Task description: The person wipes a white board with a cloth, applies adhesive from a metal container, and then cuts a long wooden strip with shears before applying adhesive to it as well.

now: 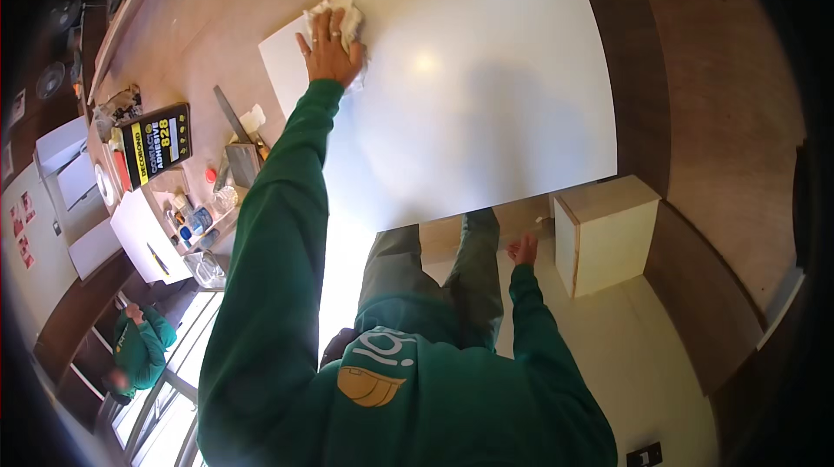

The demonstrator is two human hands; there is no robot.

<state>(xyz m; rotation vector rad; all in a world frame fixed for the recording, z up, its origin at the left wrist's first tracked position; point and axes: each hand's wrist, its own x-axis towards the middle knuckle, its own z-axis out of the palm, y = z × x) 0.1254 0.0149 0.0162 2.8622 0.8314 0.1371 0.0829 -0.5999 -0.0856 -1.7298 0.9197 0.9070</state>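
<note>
A large white panel (434,93) lies on the wooden worktop in front of me. At its far left corner my left hand (333,57) presses a crumpled off-white cloth (350,22) against the surface, fingers spread over it. The left arm is stretched out in a green sleeve. My right hand (524,250) hangs low near my right leg, below the panel's near edge. Its fingers are partly bent and apart, with nothing visible in them.
Left of the panel lie a handsaw (231,112), a black and yellow adhesive tin (156,145), a red cap (210,175) and small bottles (198,220). A pale box (606,228) stands at the right. Another person (142,345) in green is at the lower left.
</note>
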